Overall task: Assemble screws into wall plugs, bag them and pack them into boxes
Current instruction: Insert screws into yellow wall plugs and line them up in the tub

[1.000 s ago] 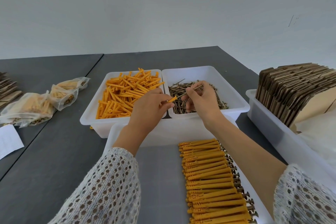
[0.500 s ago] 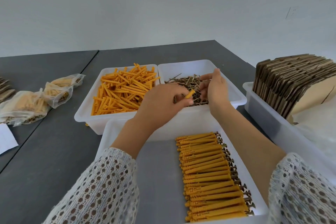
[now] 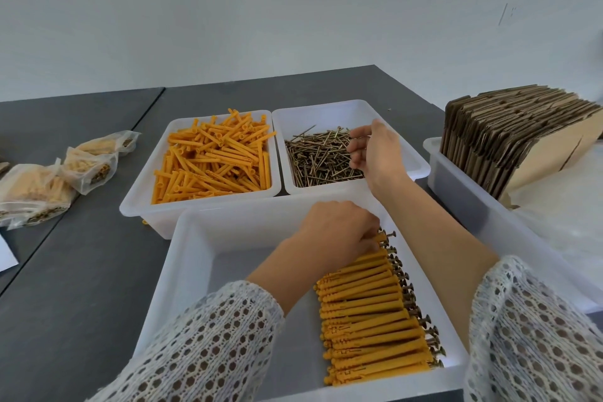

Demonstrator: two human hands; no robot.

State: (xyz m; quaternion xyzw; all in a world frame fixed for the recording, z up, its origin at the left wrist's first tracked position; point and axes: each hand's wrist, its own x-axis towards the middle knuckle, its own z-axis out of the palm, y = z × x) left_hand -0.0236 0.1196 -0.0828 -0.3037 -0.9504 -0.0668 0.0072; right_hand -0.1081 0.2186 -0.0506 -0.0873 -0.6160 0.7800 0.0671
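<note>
The left hand [image 3: 339,232], fingers closed on a finished plug-and-screw [image 3: 383,237], lays it atop the row [image 3: 368,313] in the near tray [image 3: 195,258], while the right hand [image 3: 378,150], fingers loosely open, must next pinch a screw [image 3: 321,157]

A plain pale grey-white wall [image 3: 293,10] is filling the upper half of the view, far beyond the fingers, with soft even light falling across it. A faint short dark scratch [image 3: 504,14] is showing on it, up and to the right of the fingers. Below, a dark grey matte surface [image 3: 81,271] is stretching away, and a straight seam [image 3: 148,109] is running across it diagonally, left of the fingers.
</note>
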